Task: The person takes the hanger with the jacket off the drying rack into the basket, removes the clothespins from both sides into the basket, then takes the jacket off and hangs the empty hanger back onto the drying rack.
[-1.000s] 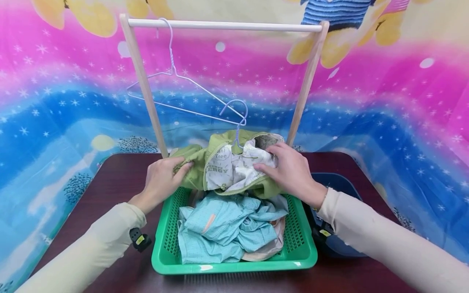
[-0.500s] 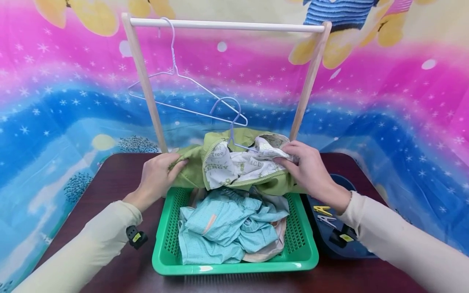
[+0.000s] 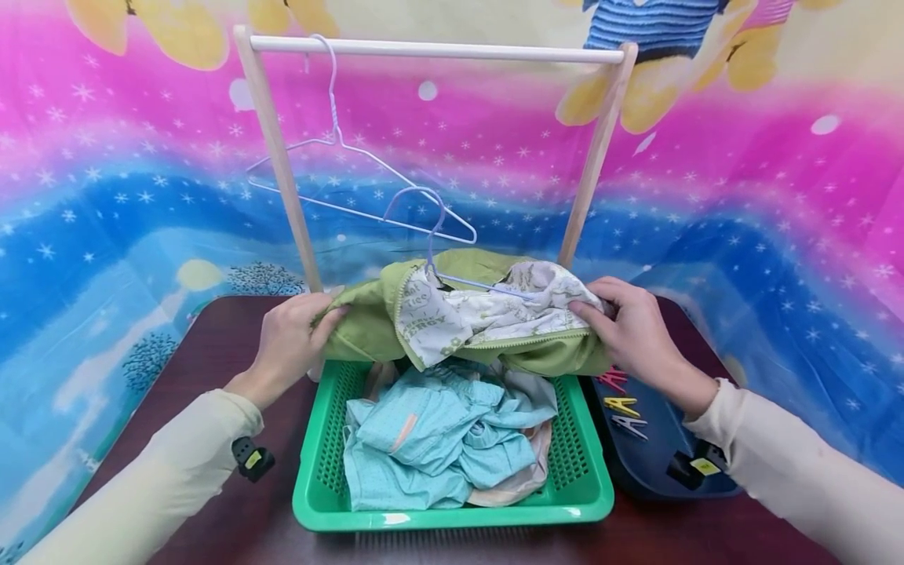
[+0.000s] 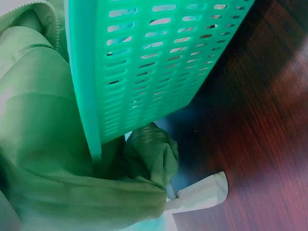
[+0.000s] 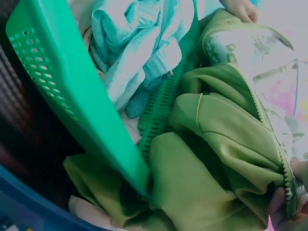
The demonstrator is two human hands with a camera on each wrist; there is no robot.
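A green zip jacket point(image 3: 360, 333) with a white printed lining is stretched between my two hands, over the far end of the basket. My left hand point(image 3: 289, 333) pinches its left shoulder between thumb and fingers. On the other side my right hand point(image 3: 639, 333) grips the zip edge and lining. A lilac wire hanger point(image 3: 432, 227) sits in the jacket's opening, its hook standing up and its lower part hidden by cloth. In the right wrist view, a sleeve of the jacket point(image 5: 207, 192) droops over the basket's rim.
The green basket point(image 3: 452, 518) holds light-blue clothing point(image 3: 431, 447). A wooden rack point(image 3: 438, 49) stands behind, with a second wire hanger point(image 3: 381, 161) on its bar. Right of the basket, a dark blue tray point(image 3: 657, 471) holds several coloured clothes pegs point(image 3: 621, 406).
My right hand has moved right and pulled the jacket wider, uncovering the pegs. My left hand has shifted slightly left. The hanger in the jacket has slid left and tilted.
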